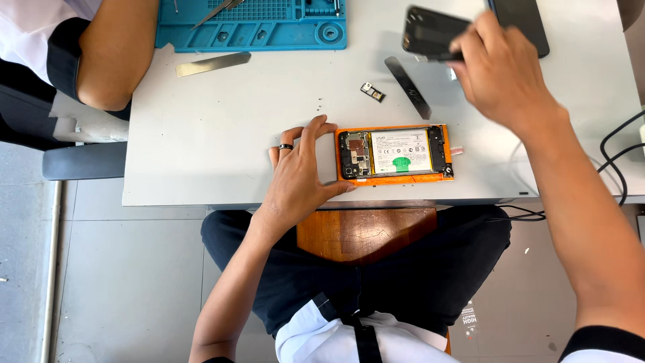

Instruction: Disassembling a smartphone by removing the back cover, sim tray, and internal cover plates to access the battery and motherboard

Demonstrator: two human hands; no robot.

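We saw the left hand (299, 171) lying flat on the white table (222, 148), fingers spread and holding nothing. Its fingertips touched the left end of the opened phone (395, 154), which lay on its back near the table's front edge. The phone had an orange frame, and inside it we could see a white battery and small dark parts.

The right hand (500, 70) was lifted above the table, farther back. It pinched a black back cover (430, 32) between thumb and fingers, tilted in the air.

A small tray piece (373, 91) and a dark flat tool (408, 86) lay behind the phone. A blue mat (269, 30) held tweezers (218, 10). Another person's arm (117, 54) rested beside it.
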